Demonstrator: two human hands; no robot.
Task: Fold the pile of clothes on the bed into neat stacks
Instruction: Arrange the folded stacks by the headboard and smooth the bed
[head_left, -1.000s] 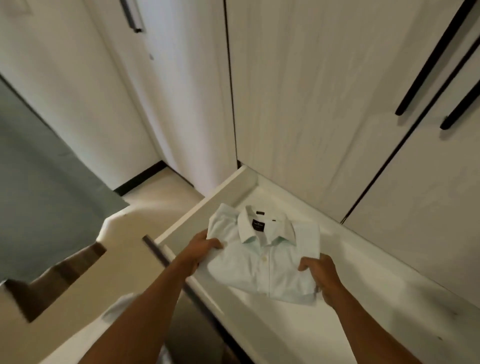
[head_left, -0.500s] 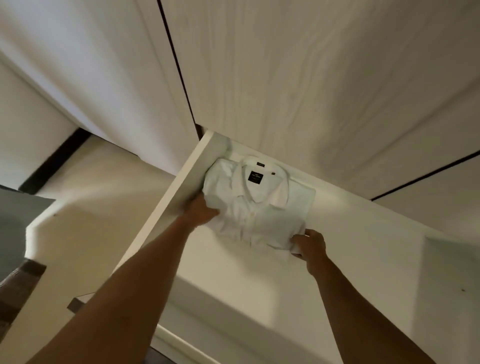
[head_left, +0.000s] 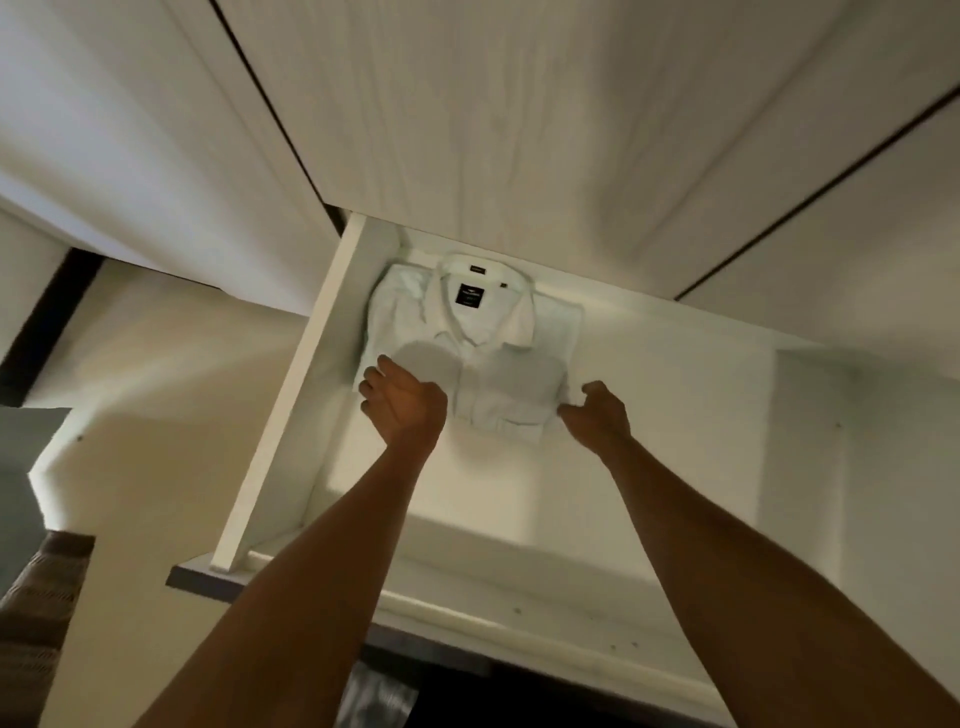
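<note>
Two bare forearms reach away from the camera, over the front edge of an open white drawer (head_left: 291, 395). The left hand (head_left: 402, 402) lies over the near left corner of a folded white shirt (head_left: 519, 374), fingers loosely bent; whether it grips the cloth or only rests on it cannot be told. The right hand (head_left: 597, 415) is curled at the near right corner, pinching the shirt's edge between thumb and fingers. The shirt lies flat on the drawer floor, in the far left corner, close against the left wall, collar and dark label pointing away. Beyond it rise pale wood-grain cupboard doors (head_left: 493, 130) with dark gaps between them
</note>
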